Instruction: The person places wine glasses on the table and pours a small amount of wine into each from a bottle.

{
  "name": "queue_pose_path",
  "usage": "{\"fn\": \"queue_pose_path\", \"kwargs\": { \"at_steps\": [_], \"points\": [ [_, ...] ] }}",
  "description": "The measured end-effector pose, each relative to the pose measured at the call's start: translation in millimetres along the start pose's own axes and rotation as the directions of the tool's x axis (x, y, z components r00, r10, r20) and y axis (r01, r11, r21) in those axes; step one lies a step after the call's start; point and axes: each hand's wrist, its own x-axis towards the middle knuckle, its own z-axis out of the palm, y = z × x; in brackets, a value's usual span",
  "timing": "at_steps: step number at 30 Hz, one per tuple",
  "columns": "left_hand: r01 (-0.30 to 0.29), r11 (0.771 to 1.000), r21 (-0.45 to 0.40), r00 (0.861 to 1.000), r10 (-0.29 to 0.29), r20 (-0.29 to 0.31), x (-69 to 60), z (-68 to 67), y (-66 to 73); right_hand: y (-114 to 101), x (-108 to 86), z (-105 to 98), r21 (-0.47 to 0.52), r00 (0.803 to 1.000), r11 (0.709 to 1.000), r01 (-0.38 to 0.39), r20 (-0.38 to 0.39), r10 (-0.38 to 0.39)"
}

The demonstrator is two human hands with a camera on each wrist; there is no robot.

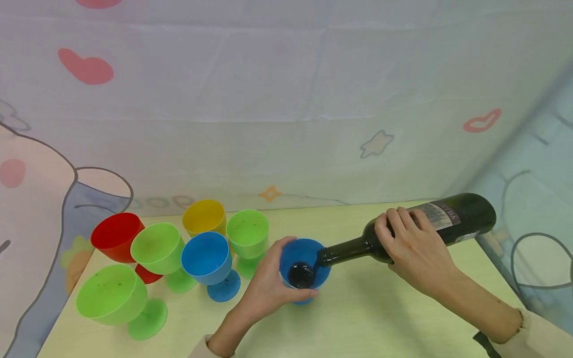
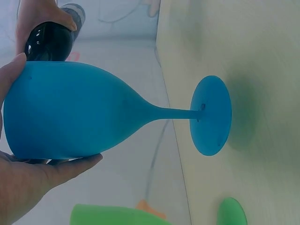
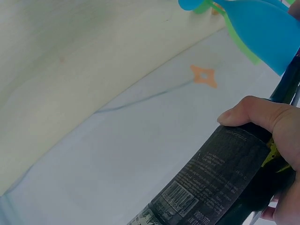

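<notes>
The bottle point(image 1: 371, 238) is dark green glass, glossy, long-necked, tilted mouth-down over the table point(image 1: 358, 308), its base end toward the far right corner. The right hand point(image 1: 414, 248) has its fingers wrapped round the body near the shoulder. Dark liquid point(image 1: 301, 276) runs from the mouth into the held cup point(image 2: 89, 110), matt blue with a slim stem and round foot. The left hand point(image 1: 273, 283) has its fingers curved round that bowl, parted by its width.

Seven stemmed cups in all: two blue, counting the held one, three green point(image 1: 112, 293), one red point(image 1: 117, 237), one yellow point(image 1: 203, 216); the other six stand toward the table's left edge.

The front label point(image 1: 440, 215) seems to begin "VILL"; the back label point(image 3: 211, 173) carries a barcode point(image 3: 177, 199) and fine print, mostly illegible.
</notes>
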Motion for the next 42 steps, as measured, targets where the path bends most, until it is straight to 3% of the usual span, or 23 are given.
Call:
{"fn": "queue_pose_path", "kwargs": {
  "at_steps": [10, 22, 42],
  "points": [
    [-0.023, 1.0, 0.003, 1.0, 0.023, -0.005, -0.5, 0.9, -1.2, -1, -1.1, 0, 0.007, 1.0, 1.0, -0.007, 0.008, 0.007],
    [-0.01, 1.0, -0.019, 1.0, 0.01, -0.003, -1.8, 2.2, 0.2, -3, -4.5, 0, 0.034, 1.0, 0.999, -0.026, 0.018, 0.025],
    [-0.035, 0.999, 0.001, 0.999, 0.035, -0.016, -4.1, 2.3, -2.6, -19, -16.5, 16, 0.115, 0.991, 0.984, -0.134, 0.019, 0.133]
  ]
}}
